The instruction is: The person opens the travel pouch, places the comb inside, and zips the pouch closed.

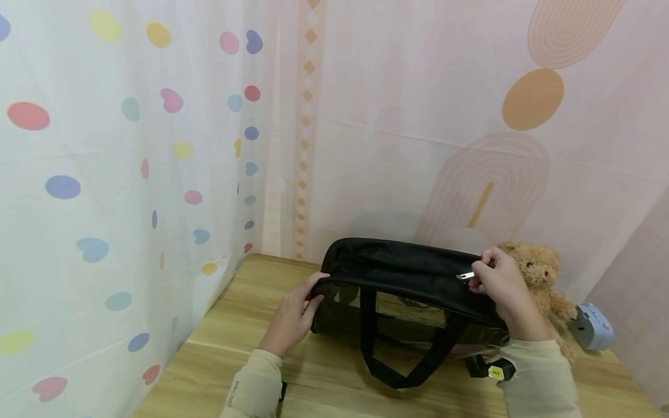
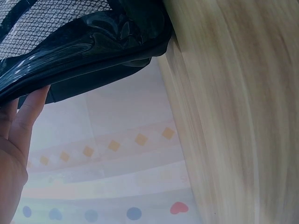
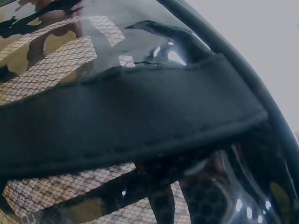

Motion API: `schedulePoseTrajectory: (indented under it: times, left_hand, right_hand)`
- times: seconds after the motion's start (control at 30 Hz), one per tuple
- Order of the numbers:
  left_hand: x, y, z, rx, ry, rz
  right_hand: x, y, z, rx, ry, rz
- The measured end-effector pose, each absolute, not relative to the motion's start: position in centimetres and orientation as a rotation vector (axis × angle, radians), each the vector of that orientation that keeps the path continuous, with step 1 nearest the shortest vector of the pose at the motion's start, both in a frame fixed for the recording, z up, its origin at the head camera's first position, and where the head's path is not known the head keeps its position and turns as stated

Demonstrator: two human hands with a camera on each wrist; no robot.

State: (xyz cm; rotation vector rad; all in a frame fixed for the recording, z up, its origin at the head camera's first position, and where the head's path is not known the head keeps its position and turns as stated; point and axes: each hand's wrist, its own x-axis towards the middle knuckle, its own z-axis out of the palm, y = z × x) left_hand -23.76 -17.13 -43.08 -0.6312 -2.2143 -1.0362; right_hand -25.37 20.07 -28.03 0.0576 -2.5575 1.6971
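A black bag (image 1: 397,264) with clear and mesh side panels stands on the wooden table, its long top facing up. My left hand (image 1: 292,316) grips the bag's upper left corner, thumb at the front side. In the left wrist view, fingers of that left hand (image 2: 21,130) reach under the dark edge of the bag (image 2: 93,60). Near the right end of the top, my right hand (image 1: 499,281) pinches a silvery zipper pull (image 1: 465,276). A black strap handle (image 1: 368,331) hangs down the front. The right wrist view shows the strap handle (image 3: 131,116) close up, with the right hand out of sight.
Behind my right hand sits a tan teddy bear (image 1: 535,270), partly hidden. A light blue and grey object (image 1: 590,326) lies beside it. Polka-dot curtain (image 1: 130,203) borders the left, and a patterned pink sheet (image 1: 381,145) hangs behind the wooden table (image 1: 209,354).
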Motion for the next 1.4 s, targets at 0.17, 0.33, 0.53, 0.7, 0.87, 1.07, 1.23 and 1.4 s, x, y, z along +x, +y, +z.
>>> schedulePoseTrajectory:
  times: [0.17,0.33,0.53,0.7,0.87,1.07,1.23,1.4]
  left_hand:
    - [-23.7,-17.2,-43.0,-0.638,-2.207,-1.054]
    - [-23.8,-17.2,-43.1,-0.648,-2.201,-1.067]
    - [-23.9,-17.4,-43.2,-0.644,-2.206,-1.067]
    - [-23.7,-17.5,-43.1,-0.636,-2.204,-1.082]
    - [-23.6,-17.6,-43.0,-0.637,-2.202,-1.083]
    - [-23.5,-17.9,-43.0,-0.636,-2.208,-1.088]
    - [-23.3,-17.9,-43.0,-0.645,-2.210,-1.102]
    - [-23.3,-17.7,-43.2,-0.647,-2.223,-1.085]
  right_hand:
    - [-25.3,20.9,-27.9,0.027,-2.549,1.684]
    - [-25.0,21.9,-27.9,0.016,-2.565,1.665]
    - [-24.7,23.1,-28.2,0.001,-2.538,1.675]
    - [-24.6,23.7,-28.6,-0.021,-2.503,1.688]
    - [-24.5,24.7,-29.4,-0.062,-2.456,1.724]
    - [-24.5,25.9,-30.7,-0.137,-2.298,1.988]
    - [-24.6,26.9,-31.6,-0.146,-2.162,2.233]
    - [-24.4,27.7,-32.5,-0.176,-2.136,2.334]
